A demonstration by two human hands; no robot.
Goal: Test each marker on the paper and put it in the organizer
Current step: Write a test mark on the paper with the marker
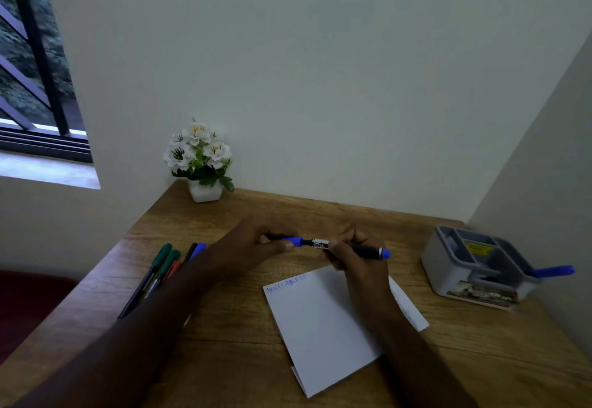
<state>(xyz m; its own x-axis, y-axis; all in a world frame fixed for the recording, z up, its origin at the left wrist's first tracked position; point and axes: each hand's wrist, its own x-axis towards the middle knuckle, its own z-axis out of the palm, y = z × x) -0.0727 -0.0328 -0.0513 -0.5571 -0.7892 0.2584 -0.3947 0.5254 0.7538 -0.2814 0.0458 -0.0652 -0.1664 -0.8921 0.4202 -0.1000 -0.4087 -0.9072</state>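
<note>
A black marker with a blue end (368, 251) lies level above the desk, gripped by my right hand (350, 255). My left hand (256, 244) pinches its blue cap (294, 241) at the marker's left tip. Below them a white sheet of paper (323, 330) lies on the desk, with blue letters written along its top edge. The grey organizer (455, 266) stands at the right by the wall, and one blue marker (552, 271) sticks out of its right side. Several more markers (160, 271), green, red, black and blue, lie in a row on the left, partly hidden by my left forearm.
A white pot of artificial white flowers (203, 164) stands in the far left corner of the wooden desk (230, 337). Walls close the desk off at the back and right. A barred window is at the upper left.
</note>
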